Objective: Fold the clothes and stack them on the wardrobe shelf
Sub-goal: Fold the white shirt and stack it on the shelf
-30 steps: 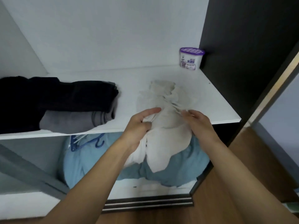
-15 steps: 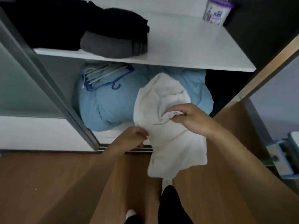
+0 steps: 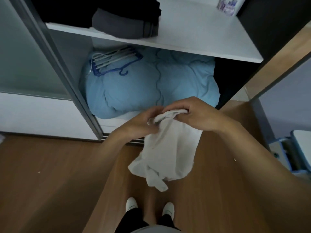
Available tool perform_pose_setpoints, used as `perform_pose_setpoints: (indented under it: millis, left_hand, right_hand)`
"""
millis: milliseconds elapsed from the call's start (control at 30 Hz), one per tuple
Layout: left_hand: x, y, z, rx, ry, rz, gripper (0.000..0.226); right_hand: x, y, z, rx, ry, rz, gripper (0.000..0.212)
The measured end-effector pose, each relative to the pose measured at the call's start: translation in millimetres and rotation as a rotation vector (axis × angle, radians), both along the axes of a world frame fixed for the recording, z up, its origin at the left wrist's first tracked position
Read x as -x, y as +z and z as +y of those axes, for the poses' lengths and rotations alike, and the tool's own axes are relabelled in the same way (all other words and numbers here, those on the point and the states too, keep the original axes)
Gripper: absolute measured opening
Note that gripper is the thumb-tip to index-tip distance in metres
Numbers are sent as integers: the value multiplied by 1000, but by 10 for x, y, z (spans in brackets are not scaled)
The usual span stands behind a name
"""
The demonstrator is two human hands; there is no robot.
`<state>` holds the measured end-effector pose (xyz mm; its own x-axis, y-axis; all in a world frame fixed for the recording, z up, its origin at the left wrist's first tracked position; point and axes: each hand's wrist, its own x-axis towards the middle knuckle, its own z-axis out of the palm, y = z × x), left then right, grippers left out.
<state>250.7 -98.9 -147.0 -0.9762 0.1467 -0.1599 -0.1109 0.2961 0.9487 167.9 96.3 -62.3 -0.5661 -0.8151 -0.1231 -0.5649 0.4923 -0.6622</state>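
A crumpled white cloth garment (image 3: 168,148) hangs in the centre of the frame, in the air above the brown wooden floor (image 3: 50,174) and in front of the open wardrobe, not on any shelf. Its top is bunched between both hands and the rest drops loose toward the lower centre. The right hand (image 3: 198,115) has its fingers curled round the bunched upper edge, clenched on it. The left hand (image 3: 143,122), just beside and touching the same bunch, also has its fingers curled into the fabric, though how much it grasps is partly hidden. Across the top of the frame runs the white wardrobe shelf (image 3: 193,39), bearing a folded dark grey garment (image 3: 124,26) with black folded clothes (image 3: 75,9) behind it in the upper left, and a white tub with a purple label (image 3: 228,5) at the upper right. Below the shelf lies a puffy light blue quilt (image 3: 151,81), with a bundle of blue and white plastic hangers (image 3: 112,61) resting on its left part. A grey sliding door frame (image 3: 55,64) slants down the left side. At the bottom centre two white shoes (image 3: 131,203) stand on the floor.
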Motion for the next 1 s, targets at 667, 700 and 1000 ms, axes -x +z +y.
perform_pose_setpoints:
  millis: [667,700,1000]
  left_hand:
    - [412,441,-270,407,393,64,29]
    - [425,485,-297,407,420,53,28]
    - [541,821,-126,363,471,64,55]
  right_hand:
    - [367,-132,884,380,-605,4,16]
    - [402,-132,902,388,-605,1,18]
    - [645,-256,1017,324,-657,-47,24]
